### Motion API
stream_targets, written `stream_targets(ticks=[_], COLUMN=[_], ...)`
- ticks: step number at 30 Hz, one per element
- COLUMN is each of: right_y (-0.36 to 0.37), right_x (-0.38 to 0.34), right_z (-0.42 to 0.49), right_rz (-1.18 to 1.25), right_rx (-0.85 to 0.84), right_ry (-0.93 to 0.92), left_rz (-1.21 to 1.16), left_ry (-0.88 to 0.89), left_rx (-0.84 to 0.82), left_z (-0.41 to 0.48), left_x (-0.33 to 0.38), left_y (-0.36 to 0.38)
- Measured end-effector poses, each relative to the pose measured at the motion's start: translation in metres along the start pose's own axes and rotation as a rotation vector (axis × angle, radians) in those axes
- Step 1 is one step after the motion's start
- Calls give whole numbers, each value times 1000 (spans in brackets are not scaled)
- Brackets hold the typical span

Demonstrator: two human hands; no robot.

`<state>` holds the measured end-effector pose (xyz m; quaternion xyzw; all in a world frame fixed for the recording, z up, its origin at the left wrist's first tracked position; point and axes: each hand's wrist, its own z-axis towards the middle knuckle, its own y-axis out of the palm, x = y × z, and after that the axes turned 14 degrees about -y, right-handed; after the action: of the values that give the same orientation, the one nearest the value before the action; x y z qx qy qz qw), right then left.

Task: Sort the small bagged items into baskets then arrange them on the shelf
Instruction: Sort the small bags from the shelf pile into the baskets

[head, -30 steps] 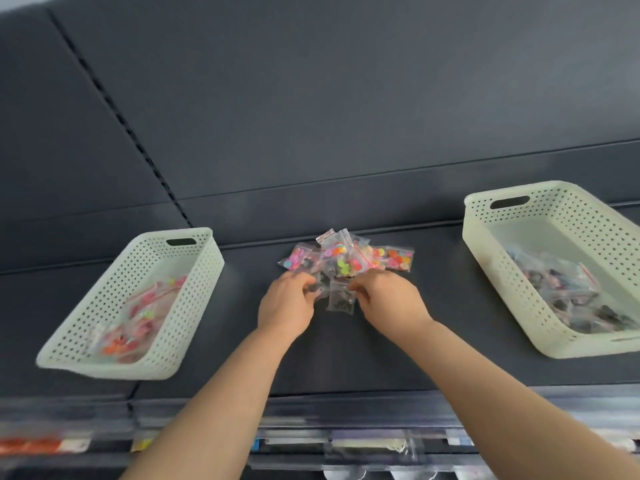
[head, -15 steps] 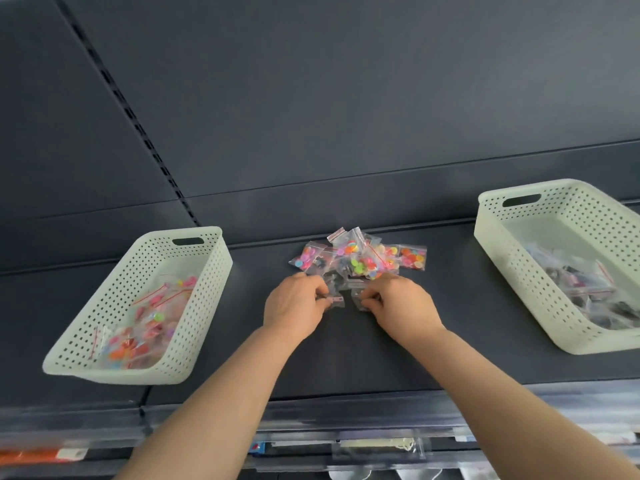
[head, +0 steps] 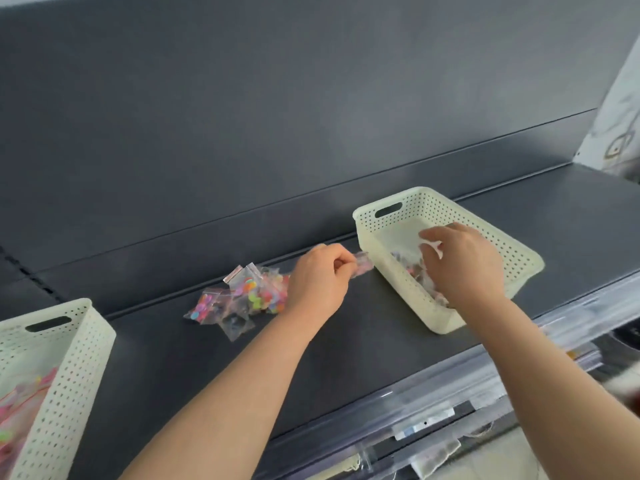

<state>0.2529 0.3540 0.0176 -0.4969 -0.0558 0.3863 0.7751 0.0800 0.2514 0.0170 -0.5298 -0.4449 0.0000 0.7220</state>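
On a dark grey shelf (head: 346,341), backed by a panel (head: 277,116) of the same grey, two cream perforated baskets stand well apart. A clear plastic rail (head: 433,393) runs along the shelf's front edge, with blurred labels and goods below it. A pale marbled wall (head: 620,116) shows at the far right.

The left basket (head: 69,375) is cut off by the bottom-left corner and holds pink and colourful bags. The right basket (head: 398,285) sits toward the right end and holds darker bags (head: 408,268). Between the baskets lies a pile (head: 249,296) of small clear bags, most of them holding bright round pieces and one holding something dark.

The left hand (head: 318,282) is just right of the pile, with its fingers curled. Thumb and forefinger pinch one small bag (head: 363,264), held clear of the shelf right beside the right basket's near wall. The bag is blurred and its contents cannot be made out.

The right hand (head: 467,265) is over the right basket, palm down and fingers bent into it above the darker bags. Something clear and glossy shows at its fingertips, too blurred to tell whether the hand is gripping it.
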Motion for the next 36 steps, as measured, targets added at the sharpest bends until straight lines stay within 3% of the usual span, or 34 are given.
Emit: stream_targets(ticks=[5,9,14,18,23,29,36], right_y=[3,3,4,22,62,98,114], right_x=[25,25,0,-39,-75,-103,-109], right_z=[-16,-15,-6,0,1,7,3], right_rz=[13,-21,26,109,168,155,134], right_rx=[-83,-79,-67,-84,-267,-428,-462], right_ry=[72,28,-89,-251,-341,-325,-256], left_rz=[-25,8,97,216,528,402,209], left_ry=[81,83,-47,-271,-409,-350,-354], left_rx=[39,18,23,157,90,31,174], left_z=[19,24,20,23,12,-8,-10], left_x=[60,72,22,-38,-93,-112,-116], left_y=[25,38,29,-3,-33,-46,-58])
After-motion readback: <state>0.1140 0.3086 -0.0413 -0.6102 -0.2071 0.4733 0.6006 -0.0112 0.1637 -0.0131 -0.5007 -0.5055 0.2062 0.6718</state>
